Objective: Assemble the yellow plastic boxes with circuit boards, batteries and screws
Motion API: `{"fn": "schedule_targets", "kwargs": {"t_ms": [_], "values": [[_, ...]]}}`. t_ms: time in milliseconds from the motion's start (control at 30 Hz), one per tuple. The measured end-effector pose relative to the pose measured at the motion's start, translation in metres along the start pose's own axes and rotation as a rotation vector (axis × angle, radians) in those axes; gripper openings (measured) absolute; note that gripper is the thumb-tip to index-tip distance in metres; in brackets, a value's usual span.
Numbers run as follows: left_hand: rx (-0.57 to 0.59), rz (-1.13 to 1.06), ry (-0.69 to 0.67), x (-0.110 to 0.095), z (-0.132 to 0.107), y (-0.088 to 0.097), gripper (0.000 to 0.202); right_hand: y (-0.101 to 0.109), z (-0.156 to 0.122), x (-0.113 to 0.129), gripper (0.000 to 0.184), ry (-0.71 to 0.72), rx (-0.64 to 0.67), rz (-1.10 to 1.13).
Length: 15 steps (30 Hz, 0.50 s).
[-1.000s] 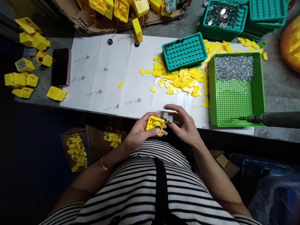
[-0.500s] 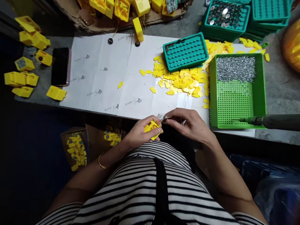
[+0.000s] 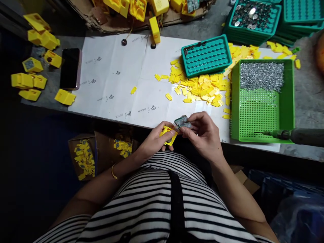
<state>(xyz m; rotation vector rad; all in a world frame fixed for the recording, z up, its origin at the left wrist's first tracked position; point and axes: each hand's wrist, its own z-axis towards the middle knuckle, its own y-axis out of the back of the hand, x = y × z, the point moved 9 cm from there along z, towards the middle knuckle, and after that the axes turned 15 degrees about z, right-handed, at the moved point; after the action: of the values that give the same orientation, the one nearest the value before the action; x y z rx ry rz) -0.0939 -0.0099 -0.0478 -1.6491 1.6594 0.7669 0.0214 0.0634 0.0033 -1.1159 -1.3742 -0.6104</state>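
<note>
At the worktop's (image 3: 307,101) front edge, the left hand (image 3: 153,141) curls around a yellow casing (image 3: 173,139), thumb pressed over it, apparently to steady it, while the right hand (image 3: 204,136) pinches a circuit board (image 3: 181,122) between thumb and fingers. Both are held near each other, probably because the thin wires (image 3: 174,127) that seem to join them are short.
</note>
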Motion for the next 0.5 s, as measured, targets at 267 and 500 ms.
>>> {"fn": "schedule_targets", "kwargs": {"t_ms": [267, 500], "values": [[0.013, -0.530, 0.067, 0.001, -0.005, 0.001, 0.030, -0.010, -0.018, 0.014, 0.009, 0.150, 0.043, -0.269], [0.010, -0.575, 0.072, -0.007, -0.015, -0.006, 0.028, -0.040, -0.033, 0.025, 0.013, 0.286, 0.310, -0.550]]}}
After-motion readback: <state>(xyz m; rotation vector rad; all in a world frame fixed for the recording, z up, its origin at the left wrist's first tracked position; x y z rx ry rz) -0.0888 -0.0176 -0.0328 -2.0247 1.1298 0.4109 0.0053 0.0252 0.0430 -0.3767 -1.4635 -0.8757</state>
